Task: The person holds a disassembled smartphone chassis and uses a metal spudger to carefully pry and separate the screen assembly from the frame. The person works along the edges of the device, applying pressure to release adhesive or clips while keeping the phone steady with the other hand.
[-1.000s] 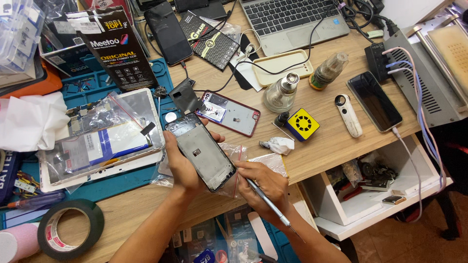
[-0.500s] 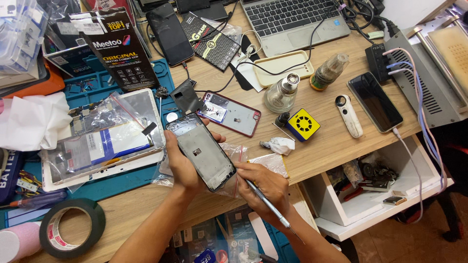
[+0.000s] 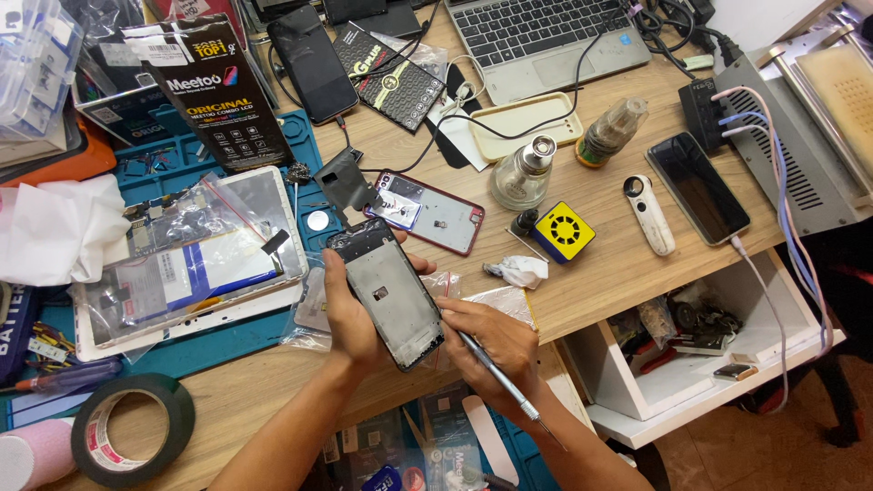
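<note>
Stripped phone frame (image 3: 393, 293), interior exposed, being held upright in the left hand (image 3: 350, 314) grip above the table (image 3: 600, 282), right hand (image 3: 491, 341) grip clenching a thin tool (image 3: 496, 377) at its lower edge; removed back cover (image 3: 426, 211) lying beyond, reassembly not yet begun.

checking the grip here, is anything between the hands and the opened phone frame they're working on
Nothing visible. The left hand grips the dark opened phone frame directly, and the right hand, holding a thin metal screwdriver, touches the frame's lower edge.
</note>
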